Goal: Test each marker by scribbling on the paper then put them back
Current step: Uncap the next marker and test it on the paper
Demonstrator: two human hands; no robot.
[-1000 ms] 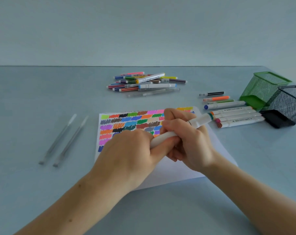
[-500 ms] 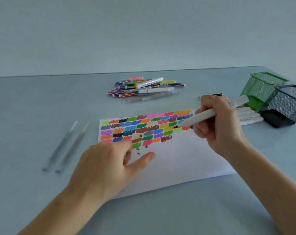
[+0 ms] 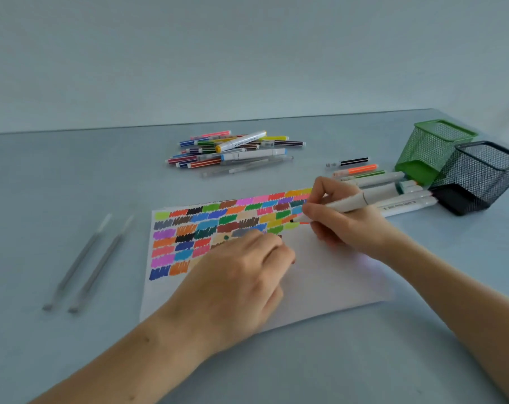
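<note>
Head view: the white marker (image 3: 361, 199) is pinched in the grip of the right hand (image 3: 343, 220), its tip on the paper (image 3: 335, 275) at the right end of the coloured scribble rows. The left hand (image 3: 241, 275) lies on the paper with its fingers curled under; I cannot tell whether they hold anything. Behind the paper sits a loose pile of markers (image 3: 235, 150); to the paper's right, a row of markers (image 3: 393, 188) lies beside a tipped green mesh cup (image 3: 434, 147) and a black mesh cup (image 3: 477, 176). Left of the paper lie two clear pens (image 3: 87, 263). All rest on a pale grey-blue counter (image 3: 72, 176) against a plain pale wall (image 3: 247, 53).
</note>
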